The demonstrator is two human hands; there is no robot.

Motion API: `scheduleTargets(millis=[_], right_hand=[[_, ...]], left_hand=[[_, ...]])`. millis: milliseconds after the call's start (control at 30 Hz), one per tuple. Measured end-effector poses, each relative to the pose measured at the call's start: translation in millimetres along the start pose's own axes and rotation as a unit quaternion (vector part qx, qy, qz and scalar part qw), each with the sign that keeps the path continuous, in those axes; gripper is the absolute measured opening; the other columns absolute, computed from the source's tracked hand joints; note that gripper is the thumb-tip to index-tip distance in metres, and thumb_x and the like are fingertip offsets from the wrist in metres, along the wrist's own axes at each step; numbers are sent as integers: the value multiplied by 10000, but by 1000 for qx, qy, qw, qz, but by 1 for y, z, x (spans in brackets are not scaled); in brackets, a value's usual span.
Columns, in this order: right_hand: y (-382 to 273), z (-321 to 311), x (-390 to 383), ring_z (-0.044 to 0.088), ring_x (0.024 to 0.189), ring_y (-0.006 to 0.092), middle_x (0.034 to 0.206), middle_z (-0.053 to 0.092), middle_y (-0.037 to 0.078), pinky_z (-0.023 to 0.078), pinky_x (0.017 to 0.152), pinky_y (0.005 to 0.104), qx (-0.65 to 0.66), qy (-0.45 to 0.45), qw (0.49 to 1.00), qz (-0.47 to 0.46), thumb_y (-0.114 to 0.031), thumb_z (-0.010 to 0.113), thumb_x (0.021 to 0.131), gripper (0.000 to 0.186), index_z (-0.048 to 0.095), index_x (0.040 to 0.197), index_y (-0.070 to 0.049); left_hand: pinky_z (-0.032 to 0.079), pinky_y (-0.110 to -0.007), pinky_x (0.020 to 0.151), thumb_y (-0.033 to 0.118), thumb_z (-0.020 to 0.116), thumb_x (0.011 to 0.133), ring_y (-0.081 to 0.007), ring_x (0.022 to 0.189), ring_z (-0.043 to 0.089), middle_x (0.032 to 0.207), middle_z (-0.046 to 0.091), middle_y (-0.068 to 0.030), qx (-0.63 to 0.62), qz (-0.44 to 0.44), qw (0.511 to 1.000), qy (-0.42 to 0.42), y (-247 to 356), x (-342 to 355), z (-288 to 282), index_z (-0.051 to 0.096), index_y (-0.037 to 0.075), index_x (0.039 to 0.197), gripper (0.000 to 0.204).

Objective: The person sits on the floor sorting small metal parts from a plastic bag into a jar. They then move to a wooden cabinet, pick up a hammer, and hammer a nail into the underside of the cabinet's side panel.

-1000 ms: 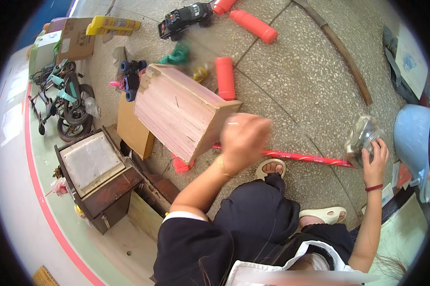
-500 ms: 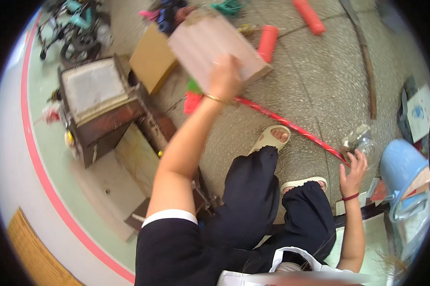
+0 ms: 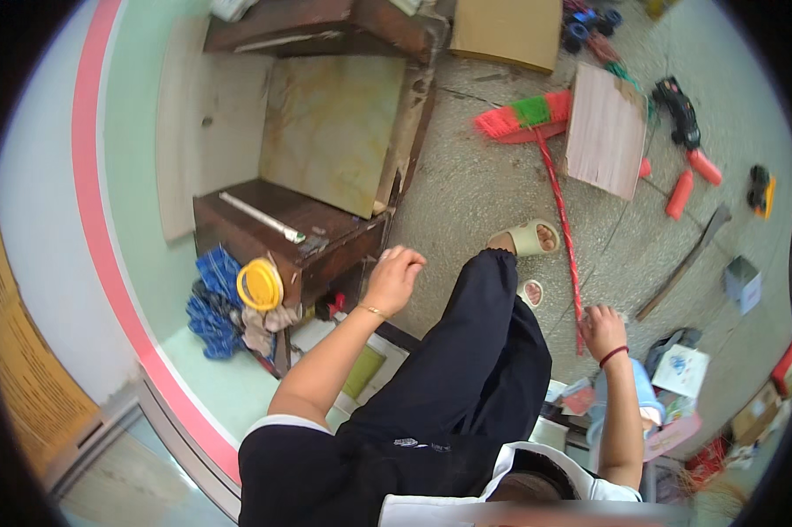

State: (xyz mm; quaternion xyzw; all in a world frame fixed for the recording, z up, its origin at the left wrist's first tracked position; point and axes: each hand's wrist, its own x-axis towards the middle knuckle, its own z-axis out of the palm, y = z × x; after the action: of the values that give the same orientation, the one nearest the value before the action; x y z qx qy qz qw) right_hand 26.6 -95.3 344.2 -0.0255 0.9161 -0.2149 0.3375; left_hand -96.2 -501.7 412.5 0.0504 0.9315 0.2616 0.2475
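Observation:
My left hand [image 3: 396,279] hangs by the front edge of a worn dark wooden cabinet [image 3: 304,220], fingers loosely bent and holding nothing. My right hand [image 3: 604,331] is over the floor beside the lower end of a red broom handle [image 3: 561,206]. Its fingers look slightly apart and curved, with no object visible in them. The red and green broom head [image 3: 529,111] lies farther off. Against it rests a pale pinkish board [image 3: 605,132]. On the cabinet's shelf lies a thin white strip [image 3: 262,218].
A yellow round lid [image 3: 260,284] and blue checked cloth [image 3: 213,303] sit at the cabinet's near end. A tan panel [image 3: 507,33], red cylinders [image 3: 680,195], a black toy car [image 3: 677,112] and a long wooden stick [image 3: 684,263] lie on the floor. A blue bucket [image 3: 597,413] stands at right.
My left hand has come off the pale board and moved back toward me, near the cabinet. The view has swung left, showing more of the cabinet. My right hand stays near the handle's end.

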Motion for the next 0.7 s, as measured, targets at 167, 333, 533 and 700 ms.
scheduleTargets(millis=[167,333,533,700], right_hand=[[-65,-97,43,538,882,311,920,570,110,432,760,411,-1,72,992,-105,-190,638,737,272,575,977,-80],[-114,-120,86,544,864,310,902,572,118,438,755,400,10,71,986,-152,-186,633,750,262,576,976,-67],[-199,-83,118,548,920,282,925,580,96,441,776,409,-127,-100,969,-184,-270,604,771,277,578,986,-99],[-300,-101,141,554,903,287,925,580,98,442,774,409,-53,-127,962,-237,-250,605,773,276,572,1009,-109]], left_hand=[[410,-407,766,97,530,817,-318,853,517,866,564,-113,48,-74,994,66,-16,-88,-41,544,55,863,65],[412,-407,761,90,516,829,-308,851,541,856,605,-114,27,-122,991,52,-28,-110,-49,539,55,878,65],[415,-414,770,91,511,834,-307,842,545,870,611,-109,-30,-117,988,97,-59,-119,-82,540,47,885,74],[422,-418,720,69,537,805,-322,800,543,828,584,-110,-81,-128,978,141,-79,-113,-135,525,55,855,53]])
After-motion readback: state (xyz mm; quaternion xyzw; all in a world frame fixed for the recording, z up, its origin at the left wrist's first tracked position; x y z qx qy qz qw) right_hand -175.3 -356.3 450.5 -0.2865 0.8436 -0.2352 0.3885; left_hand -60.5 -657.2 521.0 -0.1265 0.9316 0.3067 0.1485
